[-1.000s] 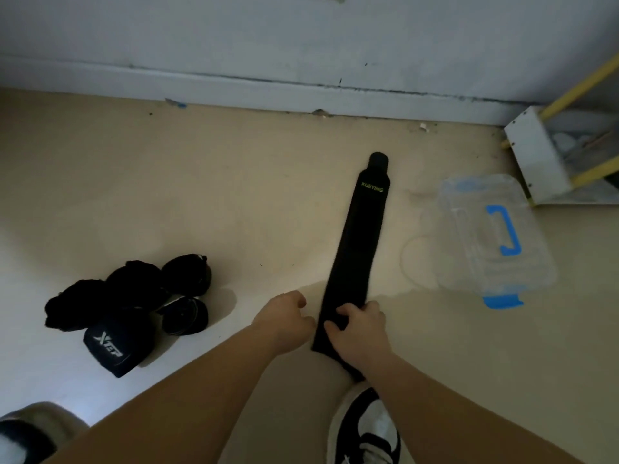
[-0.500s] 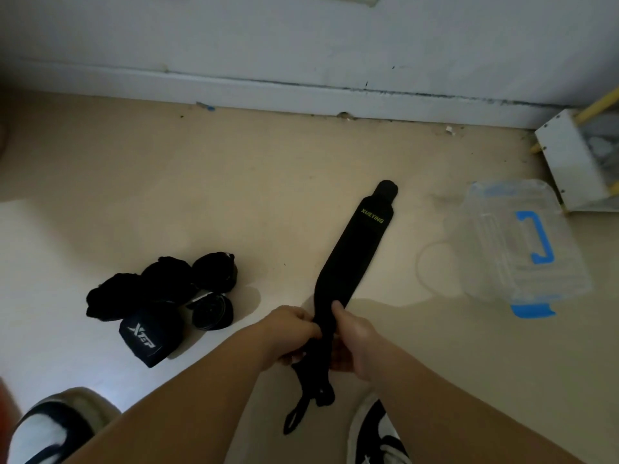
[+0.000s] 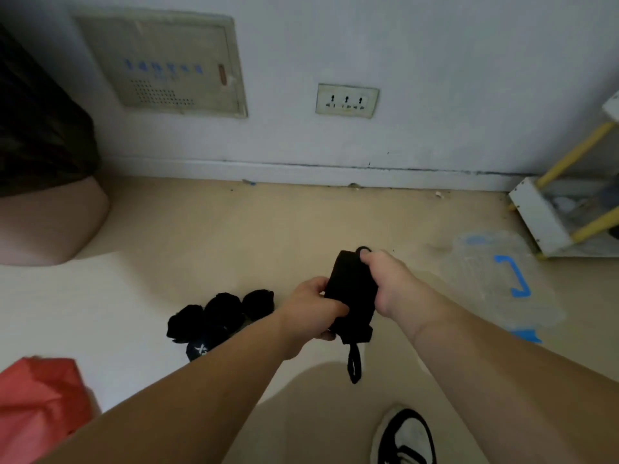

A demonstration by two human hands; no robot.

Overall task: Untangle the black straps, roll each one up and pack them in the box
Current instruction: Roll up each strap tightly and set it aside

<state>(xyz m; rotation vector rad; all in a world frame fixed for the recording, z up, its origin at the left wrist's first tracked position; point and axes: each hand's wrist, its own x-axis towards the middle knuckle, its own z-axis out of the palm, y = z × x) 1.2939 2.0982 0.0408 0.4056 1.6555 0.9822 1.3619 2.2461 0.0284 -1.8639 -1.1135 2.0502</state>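
Both hands hold one black strap (image 3: 351, 293) up off the floor in the middle of the view. My left hand (image 3: 313, 308) grips its lower left side, and my right hand (image 3: 390, 281) grips its upper right edge. The strap is folded short, with a thin loop hanging below it. On the floor to the left lies a cluster of rolled black straps (image 3: 221, 316), partly hidden by my left forearm. The clear plastic box (image 3: 502, 279) with a blue handle and blue latches sits on the floor to the right.
A white and yellow rack (image 3: 566, 216) stands at the far right against the wall. A dark and pink rounded object (image 3: 47, 202) fills the left side. Something red (image 3: 40, 410) lies at the lower left. My shoe (image 3: 405, 437) is at the bottom.
The strap lay stretched on the floor; both hands have lifted it and folded it short. The head has tilted up, so more of the wall shows.
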